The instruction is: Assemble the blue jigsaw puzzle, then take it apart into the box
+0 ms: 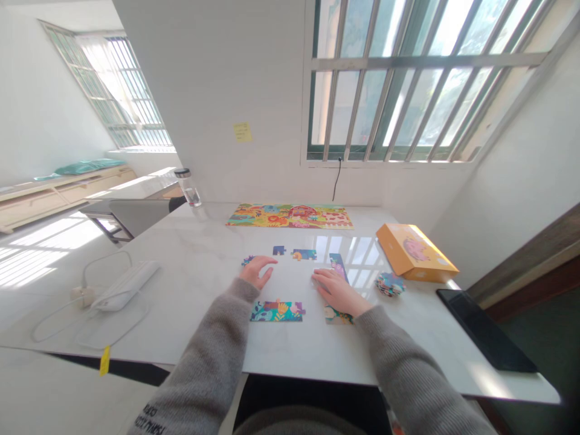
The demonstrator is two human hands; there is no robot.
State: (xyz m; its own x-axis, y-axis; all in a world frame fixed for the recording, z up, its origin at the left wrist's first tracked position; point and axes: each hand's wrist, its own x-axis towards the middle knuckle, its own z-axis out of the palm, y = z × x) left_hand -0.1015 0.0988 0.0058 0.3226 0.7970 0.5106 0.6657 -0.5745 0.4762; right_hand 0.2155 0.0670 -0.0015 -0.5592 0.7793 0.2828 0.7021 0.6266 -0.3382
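Observation:
My left hand (257, 272) rests over the white table with thumb and fingers apart, beside a blue puzzle piece (248, 260) that it partly covers. My right hand (334, 287) lies palm down with fingers stretched out, partly over a joined strip of purple puzzle pieces (337, 263). Something pale shows at its fingertips; I cannot make it out. Nearer me are a joined teal section (277, 311) and, beneath the right wrist, another puzzle section (336, 315). Beyond the hands lie a small dark blue piece (280, 249) and joined blue pieces with an orange shape (304, 254).
A finished farm puzzle (290, 216) lies along the wall. Stacked puzzle pieces (389, 284) sit by an orange box (417, 252) on the right, near a black tablet (484, 329). Left are a bottle (188, 188) and a corded power strip (127, 285).

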